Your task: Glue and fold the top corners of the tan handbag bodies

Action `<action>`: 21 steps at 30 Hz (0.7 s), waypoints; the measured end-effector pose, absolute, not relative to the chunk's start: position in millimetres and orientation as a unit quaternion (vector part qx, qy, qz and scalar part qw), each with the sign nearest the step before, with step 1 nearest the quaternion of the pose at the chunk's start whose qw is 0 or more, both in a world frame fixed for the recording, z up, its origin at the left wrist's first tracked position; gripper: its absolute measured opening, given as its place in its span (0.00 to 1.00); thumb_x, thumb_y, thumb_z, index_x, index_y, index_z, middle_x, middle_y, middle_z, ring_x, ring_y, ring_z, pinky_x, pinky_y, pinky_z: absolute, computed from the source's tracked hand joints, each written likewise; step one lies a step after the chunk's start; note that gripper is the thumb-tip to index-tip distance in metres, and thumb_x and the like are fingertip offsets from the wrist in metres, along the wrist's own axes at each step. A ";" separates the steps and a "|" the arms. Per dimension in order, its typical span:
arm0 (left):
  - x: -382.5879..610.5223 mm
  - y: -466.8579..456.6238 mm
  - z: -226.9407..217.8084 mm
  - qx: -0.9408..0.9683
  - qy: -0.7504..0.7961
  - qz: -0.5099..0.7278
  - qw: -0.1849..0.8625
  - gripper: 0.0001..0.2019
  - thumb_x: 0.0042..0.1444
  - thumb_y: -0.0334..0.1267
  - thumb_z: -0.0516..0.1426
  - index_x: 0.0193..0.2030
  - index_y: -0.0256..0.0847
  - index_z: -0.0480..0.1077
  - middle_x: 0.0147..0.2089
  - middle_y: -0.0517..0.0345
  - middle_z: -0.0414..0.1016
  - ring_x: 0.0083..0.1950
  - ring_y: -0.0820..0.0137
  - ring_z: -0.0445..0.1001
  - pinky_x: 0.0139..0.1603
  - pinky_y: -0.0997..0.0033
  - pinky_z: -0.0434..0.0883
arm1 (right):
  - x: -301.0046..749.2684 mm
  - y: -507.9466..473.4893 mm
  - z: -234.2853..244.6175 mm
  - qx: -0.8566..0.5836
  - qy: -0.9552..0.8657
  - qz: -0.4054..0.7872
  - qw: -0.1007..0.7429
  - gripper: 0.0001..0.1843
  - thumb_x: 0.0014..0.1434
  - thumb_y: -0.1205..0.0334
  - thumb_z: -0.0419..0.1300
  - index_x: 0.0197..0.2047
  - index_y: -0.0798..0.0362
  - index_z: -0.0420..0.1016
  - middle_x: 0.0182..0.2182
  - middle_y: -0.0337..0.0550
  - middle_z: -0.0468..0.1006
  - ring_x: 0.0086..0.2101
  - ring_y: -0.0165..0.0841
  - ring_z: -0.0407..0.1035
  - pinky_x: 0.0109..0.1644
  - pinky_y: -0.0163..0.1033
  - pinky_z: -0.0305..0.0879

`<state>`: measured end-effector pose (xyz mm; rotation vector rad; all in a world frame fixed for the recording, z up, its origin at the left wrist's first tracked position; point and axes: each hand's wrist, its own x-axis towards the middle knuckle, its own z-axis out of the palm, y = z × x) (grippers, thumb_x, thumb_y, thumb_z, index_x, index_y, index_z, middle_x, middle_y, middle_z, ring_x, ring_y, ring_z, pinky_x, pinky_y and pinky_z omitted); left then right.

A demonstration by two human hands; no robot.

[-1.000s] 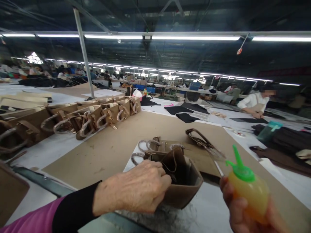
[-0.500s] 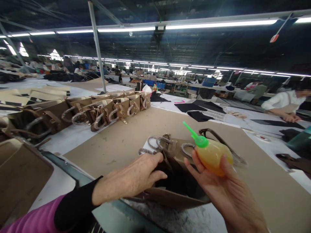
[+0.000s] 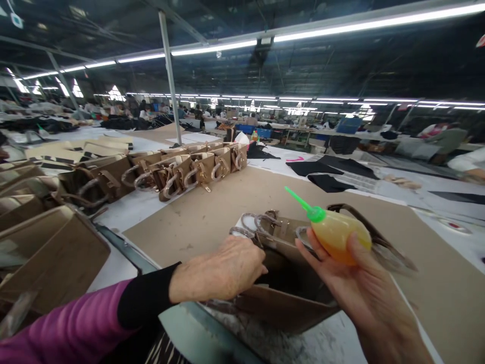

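A brown handbag (image 3: 284, 309) stands with its mouth open at the near edge of the table, its inside dark. My left hand (image 3: 225, 267) is closed at the bag's left side, knuckles up, with its fingertips partly hidden at the rim. Over the right part of the opening, my right hand (image 3: 373, 298) holds a squeeze bottle (image 3: 339, 235) of yellow-orange liquid. The bottle lies tilted across the fingers, its long green nozzle (image 3: 301, 201) pointing up and left. Plastic-wrapped handles (image 3: 253, 222) and a strap (image 3: 379, 238) lie on the bag's far side.
Rows of similar brown bags (image 3: 204, 169) stand on the left, one large bag (image 3: 71, 253) close by. Brown paper (image 3: 182, 222) covers the table. Black pieces (image 3: 329, 182) lie farther off. At the right edge shows a person's white sleeve (image 3: 470, 162).
My view has turned left, bringing more bags in at the left. My left hand's thumb, stretched out before, is now tucked in. The bottle has tipped flatter in my right hand.
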<state>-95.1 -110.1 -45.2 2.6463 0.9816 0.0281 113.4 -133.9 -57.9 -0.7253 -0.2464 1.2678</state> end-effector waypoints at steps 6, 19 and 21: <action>-79.4 -106.7 -38.0 0.921 0.265 -0.175 0.224 0.16 0.61 0.41 0.49 0.38 0.37 0.76 0.34 0.50 0.78 0.31 0.68 0.72 0.29 0.73 0.64 | 110.7 -134.2 -61.0 -0.329 -0.137 0.592 0.723 0.27 0.38 0.62 0.77 0.43 0.52 0.77 0.44 0.49 0.77 0.46 0.47 0.69 0.47 0.61 0.69; -76.1 -36.9 -58.1 0.821 0.550 -0.104 0.114 0.28 0.51 0.64 0.53 0.33 0.37 0.76 0.32 0.45 0.77 0.39 0.57 0.75 0.37 0.65 0.69 | 112.2 -129.0 -63.7 -0.353 -0.200 0.544 0.734 0.16 0.46 0.63 0.73 0.39 0.49 0.77 0.43 0.43 0.77 0.55 0.48 0.61 0.54 0.65 0.58; -89.2 -31.5 -67.9 0.808 0.577 -0.069 0.103 0.27 0.48 0.62 0.57 0.36 0.36 0.76 0.34 0.44 0.77 0.41 0.56 0.75 0.39 0.65 0.69 | 115.1 -131.1 -64.9 -0.358 -0.192 0.543 0.735 0.16 0.46 0.63 0.72 0.40 0.49 0.77 0.44 0.44 0.77 0.55 0.48 0.61 0.53 0.65 0.60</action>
